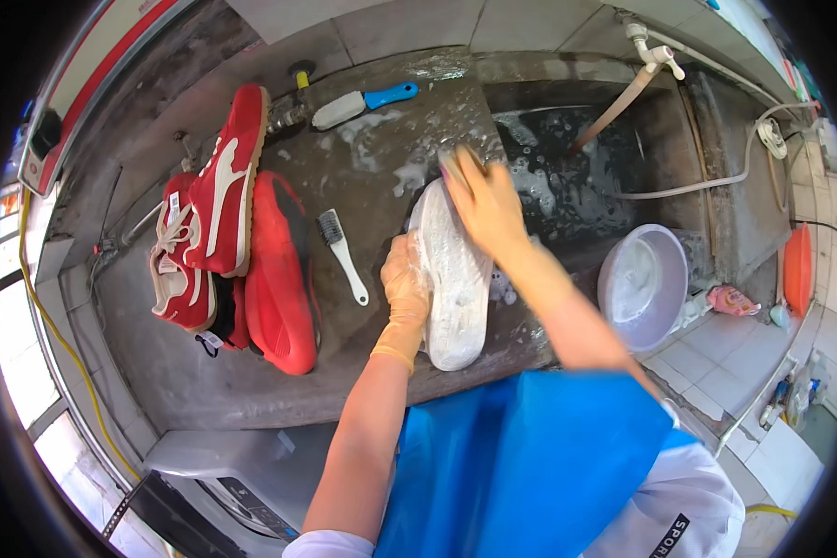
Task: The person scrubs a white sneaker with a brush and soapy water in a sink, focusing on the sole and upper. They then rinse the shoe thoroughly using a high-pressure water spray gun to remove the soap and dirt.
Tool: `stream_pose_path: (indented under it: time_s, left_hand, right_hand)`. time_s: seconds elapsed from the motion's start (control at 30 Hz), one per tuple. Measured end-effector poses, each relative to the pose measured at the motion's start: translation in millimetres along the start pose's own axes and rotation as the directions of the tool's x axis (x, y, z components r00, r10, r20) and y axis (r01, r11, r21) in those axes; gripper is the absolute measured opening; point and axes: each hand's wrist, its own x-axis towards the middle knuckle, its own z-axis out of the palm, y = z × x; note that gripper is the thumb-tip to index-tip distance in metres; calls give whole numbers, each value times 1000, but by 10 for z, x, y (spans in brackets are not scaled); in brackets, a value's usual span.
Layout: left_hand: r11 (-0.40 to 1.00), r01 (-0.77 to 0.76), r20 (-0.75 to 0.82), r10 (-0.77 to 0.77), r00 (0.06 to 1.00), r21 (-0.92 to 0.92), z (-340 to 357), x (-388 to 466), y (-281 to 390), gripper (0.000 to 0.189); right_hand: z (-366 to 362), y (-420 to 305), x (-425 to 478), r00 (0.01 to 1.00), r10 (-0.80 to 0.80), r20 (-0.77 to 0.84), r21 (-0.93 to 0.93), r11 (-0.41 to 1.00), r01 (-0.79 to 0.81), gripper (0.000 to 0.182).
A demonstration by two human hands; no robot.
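Note:
A white shoe (453,293) lies sole up on the wet slab, its sole covered in suds. My left hand (406,273), in a thin translucent glove, grips the shoe along its left side. At the far right end of the sole, my gloved right hand (487,202) is shut on what looks like a scrubbing brush (449,162); motion blur and the fingers hide most of it. A small white-handled brush (344,258) with dark bristles lies left of my left hand. Beyond the shoe rests a blue-handled brush (366,104) with pale bristles.
Red sneakers (227,181) with white stripes and a red-soled shoe (279,279) are piled at left. A sink basin (586,188) of foamy water lies right, under a tap (652,56) with a hose. Nearer stands a lavender basin (645,286) holding suds. A washing machine (251,481) sits below left.

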Motion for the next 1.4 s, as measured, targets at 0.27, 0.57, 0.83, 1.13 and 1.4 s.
stream_pose_path:
  time_s: [0.27, 0.57, 0.83, 1.13, 1.4]
  left_hand:
    - [981, -7, 27, 1, 1000, 195, 17, -7, 42, 34]
    - [994, 77, -12, -76, 997, 82, -27, 7, 97, 35]
    - [995, -11, 30, 8, 1000, 101, 8, 64, -19, 40]
    - [999, -4, 57, 6, 998, -39, 69, 94, -124, 40]
    - [986, -23, 37, 17, 999, 165, -38, -3, 155, 33]
  right_hand:
    - [-329, -159, -377, 998, 25, -61, 47, 999, -23, 43]
    - [-725, -825, -1944, 981, -107, 162, 129, 988, 86, 44]
    - [-223, -358, -1078, 1000, 16, -20, 4, 1000, -16, 46]
    - [-240, -348, 154, 1000, 15, -24, -14, 1000, -15, 42]
    - [-412, -728, -1439, 977, -173, 124, 171, 974, 150, 51]
